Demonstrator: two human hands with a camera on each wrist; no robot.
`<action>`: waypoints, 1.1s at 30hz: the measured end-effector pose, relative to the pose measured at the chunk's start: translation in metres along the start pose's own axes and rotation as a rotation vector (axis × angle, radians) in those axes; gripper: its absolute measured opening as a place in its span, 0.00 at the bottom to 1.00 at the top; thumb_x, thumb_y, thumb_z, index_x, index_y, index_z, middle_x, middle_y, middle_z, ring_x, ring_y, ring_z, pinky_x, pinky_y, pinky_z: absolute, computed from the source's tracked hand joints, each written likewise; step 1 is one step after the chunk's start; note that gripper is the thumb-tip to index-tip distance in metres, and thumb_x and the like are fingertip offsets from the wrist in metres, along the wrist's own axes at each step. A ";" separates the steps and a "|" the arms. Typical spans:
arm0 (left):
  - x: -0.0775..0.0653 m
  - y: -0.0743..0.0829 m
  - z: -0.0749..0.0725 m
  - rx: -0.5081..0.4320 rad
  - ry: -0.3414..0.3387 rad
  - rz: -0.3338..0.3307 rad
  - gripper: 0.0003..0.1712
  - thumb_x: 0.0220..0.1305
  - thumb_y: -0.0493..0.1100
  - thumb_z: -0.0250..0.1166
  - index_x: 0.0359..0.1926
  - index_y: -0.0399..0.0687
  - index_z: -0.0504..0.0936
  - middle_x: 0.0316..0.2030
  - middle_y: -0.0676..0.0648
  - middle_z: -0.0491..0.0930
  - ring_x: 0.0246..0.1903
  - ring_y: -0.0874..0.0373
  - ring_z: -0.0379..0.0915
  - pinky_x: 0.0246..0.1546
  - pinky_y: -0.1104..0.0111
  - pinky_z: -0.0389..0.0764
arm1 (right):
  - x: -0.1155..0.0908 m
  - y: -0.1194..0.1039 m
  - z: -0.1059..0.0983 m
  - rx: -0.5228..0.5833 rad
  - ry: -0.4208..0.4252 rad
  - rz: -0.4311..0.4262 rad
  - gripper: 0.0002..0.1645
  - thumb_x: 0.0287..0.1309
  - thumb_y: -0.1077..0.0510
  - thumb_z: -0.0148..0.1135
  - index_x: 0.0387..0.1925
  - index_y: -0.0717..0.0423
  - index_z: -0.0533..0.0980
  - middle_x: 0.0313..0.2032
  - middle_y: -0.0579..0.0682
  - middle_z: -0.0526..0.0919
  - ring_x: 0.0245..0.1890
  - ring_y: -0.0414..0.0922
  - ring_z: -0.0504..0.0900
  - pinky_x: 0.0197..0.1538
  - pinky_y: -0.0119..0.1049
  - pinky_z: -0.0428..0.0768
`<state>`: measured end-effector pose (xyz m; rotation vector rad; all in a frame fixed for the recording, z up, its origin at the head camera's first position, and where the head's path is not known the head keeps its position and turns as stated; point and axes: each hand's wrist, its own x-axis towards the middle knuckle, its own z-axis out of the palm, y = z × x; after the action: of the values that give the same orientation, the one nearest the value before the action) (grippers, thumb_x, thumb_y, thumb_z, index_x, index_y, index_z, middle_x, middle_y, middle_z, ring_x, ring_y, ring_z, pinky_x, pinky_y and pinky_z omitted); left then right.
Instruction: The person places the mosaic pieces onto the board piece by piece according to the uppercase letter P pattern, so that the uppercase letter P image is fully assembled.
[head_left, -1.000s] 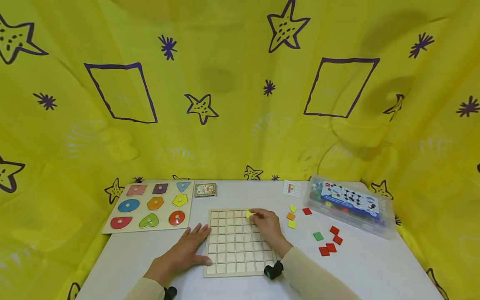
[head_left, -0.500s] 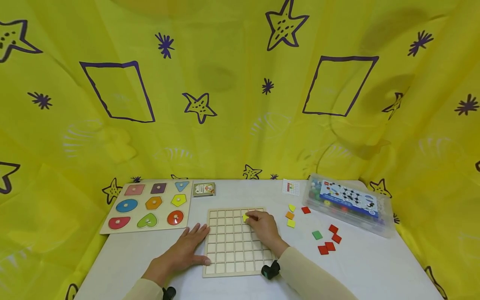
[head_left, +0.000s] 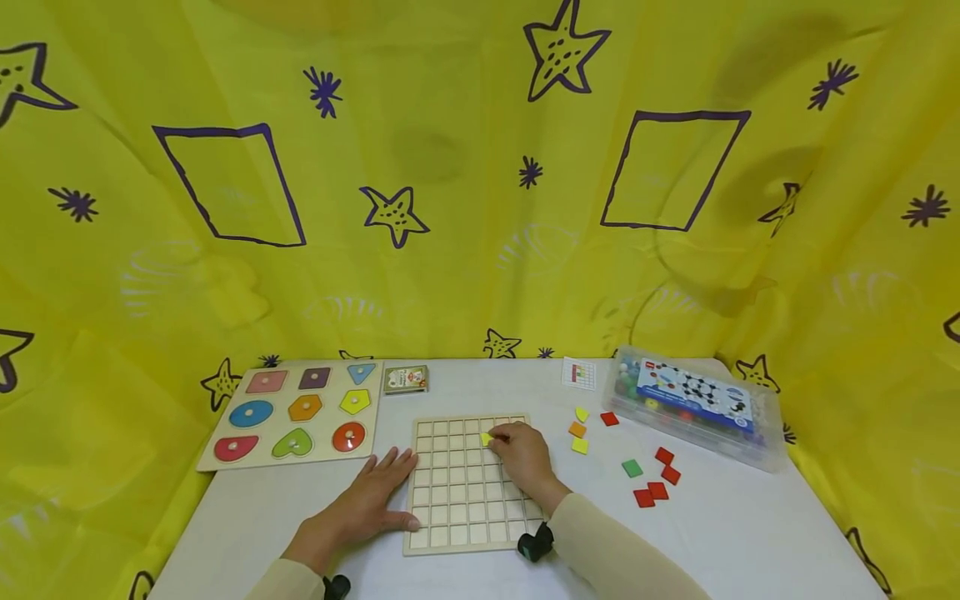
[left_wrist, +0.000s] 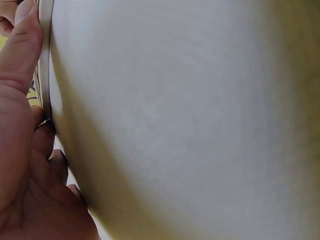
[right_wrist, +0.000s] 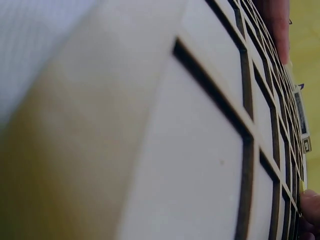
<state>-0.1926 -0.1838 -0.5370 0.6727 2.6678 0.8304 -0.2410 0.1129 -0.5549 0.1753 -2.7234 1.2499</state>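
A wooden grid board [head_left: 458,477] with rows of square cells lies flat on the white table. At its far side, right of the middle, my right hand [head_left: 527,463] pinches a small yellow tile [head_left: 486,438] between thumb and fingers, over the upper cells. Whether the tile is seated in a cell cannot be made out. My left hand [head_left: 367,504] lies with spread, straight fingers along the board's left side; its thumb [left_wrist: 19,52] touches the edge. In the right wrist view the bare cells [right_wrist: 195,145] fill most of the picture.
Loose tiles lie right of the board: yellow [head_left: 580,446], orange [head_left: 577,429], green [head_left: 632,468] and several red [head_left: 657,491]. A pattern card [head_left: 579,373] and clear plastic box [head_left: 693,407] stand behind. A shape puzzle [head_left: 292,415] and small card box [head_left: 406,380] are at left.
My right hand has moved slightly left and nearer, carrying the yellow tile from the board's far row. My left hand stays at the board's edge. The head view has shifted a little.
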 end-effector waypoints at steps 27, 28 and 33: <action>0.000 0.002 0.001 -0.002 0.000 -0.014 0.62 0.54 0.63 0.78 0.81 0.39 0.61 0.81 0.38 0.58 0.83 0.35 0.44 0.82 0.36 0.40 | -0.001 -0.007 -0.013 0.301 -0.085 0.092 0.15 0.61 0.66 0.73 0.50 0.60 0.88 0.43 0.53 0.86 0.37 0.43 0.76 0.37 0.31 0.78; 0.000 0.002 0.001 -0.002 0.001 -0.015 0.62 0.55 0.63 0.78 0.81 0.39 0.61 0.81 0.38 0.58 0.83 0.35 0.44 0.82 0.36 0.40 | -0.002 -0.008 -0.015 0.306 -0.083 0.096 0.15 0.62 0.66 0.72 0.50 0.59 0.87 0.44 0.53 0.86 0.37 0.43 0.76 0.37 0.30 0.78; 0.001 0.000 0.003 0.003 -0.001 -0.030 0.62 0.54 0.64 0.77 0.81 0.42 0.61 0.82 0.40 0.58 0.83 0.37 0.44 0.82 0.37 0.39 | -0.004 -0.006 -0.024 0.324 -0.052 0.116 0.12 0.63 0.64 0.72 0.49 0.59 0.87 0.46 0.53 0.87 0.39 0.44 0.76 0.38 0.30 0.77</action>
<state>-0.1930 -0.1822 -0.5396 0.6321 2.6721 0.8187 -0.2347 0.1279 -0.5354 0.0844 -2.5864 1.7378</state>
